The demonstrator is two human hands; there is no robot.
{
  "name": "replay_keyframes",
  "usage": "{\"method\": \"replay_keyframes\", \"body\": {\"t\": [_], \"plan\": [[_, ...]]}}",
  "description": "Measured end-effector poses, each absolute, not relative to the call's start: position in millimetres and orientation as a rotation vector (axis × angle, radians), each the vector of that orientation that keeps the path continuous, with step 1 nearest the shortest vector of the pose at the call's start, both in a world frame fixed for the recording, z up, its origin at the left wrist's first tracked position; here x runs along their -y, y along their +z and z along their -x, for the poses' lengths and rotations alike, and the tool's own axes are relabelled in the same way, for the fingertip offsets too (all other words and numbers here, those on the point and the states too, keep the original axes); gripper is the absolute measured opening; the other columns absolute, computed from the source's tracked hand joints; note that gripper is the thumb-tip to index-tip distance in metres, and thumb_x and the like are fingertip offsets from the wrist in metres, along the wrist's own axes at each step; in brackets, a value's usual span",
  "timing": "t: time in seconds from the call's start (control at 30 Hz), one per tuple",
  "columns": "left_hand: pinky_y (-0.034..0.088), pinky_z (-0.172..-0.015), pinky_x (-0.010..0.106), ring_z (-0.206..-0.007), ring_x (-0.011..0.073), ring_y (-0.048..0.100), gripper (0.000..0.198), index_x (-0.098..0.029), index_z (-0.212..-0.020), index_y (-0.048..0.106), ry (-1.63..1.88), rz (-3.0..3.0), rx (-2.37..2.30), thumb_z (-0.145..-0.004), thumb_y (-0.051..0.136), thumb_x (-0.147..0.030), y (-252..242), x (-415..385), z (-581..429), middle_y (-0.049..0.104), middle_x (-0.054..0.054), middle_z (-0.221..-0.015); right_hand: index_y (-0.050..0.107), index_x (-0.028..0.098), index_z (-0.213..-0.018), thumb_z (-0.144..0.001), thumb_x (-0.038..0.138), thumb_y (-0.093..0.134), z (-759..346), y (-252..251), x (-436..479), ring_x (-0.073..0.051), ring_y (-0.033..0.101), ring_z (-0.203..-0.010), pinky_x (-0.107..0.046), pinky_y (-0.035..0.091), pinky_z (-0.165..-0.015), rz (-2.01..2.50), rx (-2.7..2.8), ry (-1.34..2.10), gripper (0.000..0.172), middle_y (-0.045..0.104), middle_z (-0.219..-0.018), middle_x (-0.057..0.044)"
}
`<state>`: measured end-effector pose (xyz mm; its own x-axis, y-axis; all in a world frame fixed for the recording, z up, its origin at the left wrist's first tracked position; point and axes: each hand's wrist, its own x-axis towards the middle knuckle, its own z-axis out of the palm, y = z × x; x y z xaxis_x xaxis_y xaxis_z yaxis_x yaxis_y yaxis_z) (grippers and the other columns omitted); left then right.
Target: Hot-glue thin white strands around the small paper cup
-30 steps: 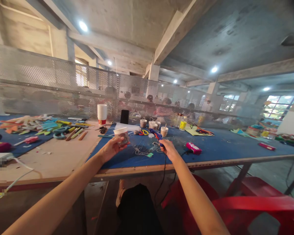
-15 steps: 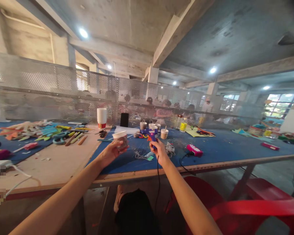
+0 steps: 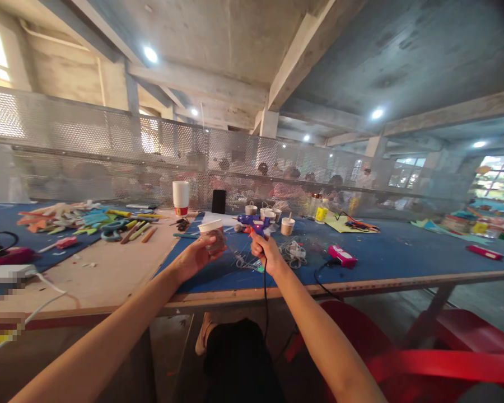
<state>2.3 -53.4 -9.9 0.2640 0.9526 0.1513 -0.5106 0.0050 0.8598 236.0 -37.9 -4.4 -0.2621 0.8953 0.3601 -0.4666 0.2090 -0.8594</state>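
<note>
My left hand (image 3: 196,254) is closed around a paper cup (image 3: 211,226) with a white rim and a brownish lower part. My right hand (image 3: 266,253) grips a blue hot glue gun (image 3: 248,220) with an orange trigger and a small red light. Its nozzle points left, above and beyond the cup's rim, and a black cord (image 3: 266,302) hangs from the handle. Under and between the hands, a tangle of thin cord (image 3: 293,252) and clear strands lies on the blue table mat (image 3: 218,284). Past the glue gun stand several small cups, one of them a tan cup (image 3: 288,225).
To the left lie a pile of coloured strips (image 3: 63,217), scissors (image 3: 113,229) and sticks. A white cup stack (image 3: 180,197) and a black phone (image 3: 219,201) stand at the back, before a perforated metal screen (image 3: 168,151). A pink box (image 3: 342,256) with a cord lies right. Red chairs (image 3: 441,366) stand below.
The glue gun has turned so that its nozzle now points left toward the cup. The view has shifted slightly left. Both hands keep their hold.
</note>
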Motion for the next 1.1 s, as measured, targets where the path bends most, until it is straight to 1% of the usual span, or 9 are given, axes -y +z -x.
{"method": "replay_keyframes", "body": {"t": [0.13,0.23,0.33,0.47,0.57,0.67,0.77,0.93,1.1], "plan": [[0.059,-0.079,0.031,-0.091,0.0220,0.075,0.043,-0.017,-0.128,0.064,1.230,-0.973,-0.557,-0.085,0.068,-0.017,-10,53,-2,0.076,0.011,-0.111,0.062,0.019,-0.086,-0.076,0.044,0.077,-221,-4,38,-0.007,0.035,-0.044,-0.022,0.031,-0.046,0.507,1.272,1.245,0.031,0.039,-0.048,0.010],[0.058,-0.080,0.033,-0.090,0.0230,0.075,0.040,-0.016,-0.124,0.065,1.227,-0.939,-0.552,-0.085,0.068,-0.016,-11,51,-1,0.077,0.010,-0.105,0.063,0.019,-0.081,-0.080,0.049,0.072,-215,-7,44,-0.008,0.037,-0.043,-0.022,0.031,-0.046,0.605,1.400,1.057,0.032,0.041,-0.047,0.009],[0.058,-0.081,0.034,-0.091,0.0244,0.075,0.038,-0.017,-0.123,0.066,1.218,-0.924,-0.544,-0.085,0.068,-0.016,-12,50,-1,0.078,0.009,-0.104,0.068,0.018,-0.081,-0.083,0.054,0.067,-214,-13,52,-0.010,0.043,-0.045,-0.023,0.035,-0.047,0.738,1.573,0.837,0.037,0.050,-0.051,0.005],[0.057,-0.084,0.034,-0.095,0.0252,0.074,0.036,-0.017,-0.121,0.067,1.209,-0.923,-0.531,-0.085,0.067,-0.017,-12,50,-1,0.077,0.010,-0.109,0.074,0.018,-0.096,-0.086,0.056,0.063,-214,-21,55,-0.017,0.061,-0.061,-0.025,0.046,-0.057,0.822,1.660,0.608,0.041,0.069,-0.069,-0.002],[0.057,-0.084,0.034,-0.094,0.0252,0.074,0.033,-0.018,-0.118,0.069,1.212,-0.916,-0.537,-0.085,0.068,-0.016,-10,52,-1,0.077,0.009,-0.108,0.076,0.018,-0.097,-0.087,0.054,0.062,-215,-23,55,-0.022,0.068,-0.075,-0.027,0.051,-0.067,0.862,1.695,0.508,0.040,0.075,-0.079,-0.004],[0.057,-0.084,0.035,-0.094,0.0253,0.074,0.032,-0.018,-0.116,0.070,1.217,-0.916,-0.544,-0.085,0.068,-0.015,-10,53,-1,0.077,0.008,-0.108,0.076,0.018,-0.097,-0.087,0.051,0.063,-215,-23,55,-0.023,0.070,-0.079,-0.028,0.052,-0.075,0.864,1.712,0.464,0.037,0.077,-0.084,-0.004],[0.056,-0.085,0.035,-0.095,0.0254,0.074,0.032,-0.018,-0.117,0.070,1.217,-0.939,-0.534,-0.084,0.069,-0.016,-10,52,-1,0.077,0.008,-0.110,0.076,0.019,-0.099,-0.087,0.049,0.064,-214,-23,56,-0.024,0.070,-0.081,-0.030,0.052,-0.077,0.848,1.705,0.463,0.035,0.077,-0.085,-0.004],[0.055,-0.088,0.036,-0.096,0.0251,0.073,0.032,-0.018,-0.116,0.071,1.218,-0.950,-0.527,-0.084,0.071,-0.017,-13,51,1,0.077,0.010,-0.109,0.076,0.021,-0.094,-0.088,0.048,0.065,-214,-24,58,-0.025,0.070,-0.079,-0.032,0.052,-0.076,0.828,1.721,0.497,0.030,0.076,-0.082,-0.004],[0.055,-0.087,0.036,-0.098,0.0257,0.073,0.037,-0.020,-0.122,0.070,1.216,-0.981,-0.504,-0.085,0.070,-0.019,-15,49,2,0.076,0.010,-0.113,0.076,0.021,-0.091,-0.088,0.048,0.065,-215,-24,59,-0.022,0.068,-0.072,-0.030,0.051,-0.072,0.838,1.747,0.490,0.029,0.075,-0.078,-0.004]]}}
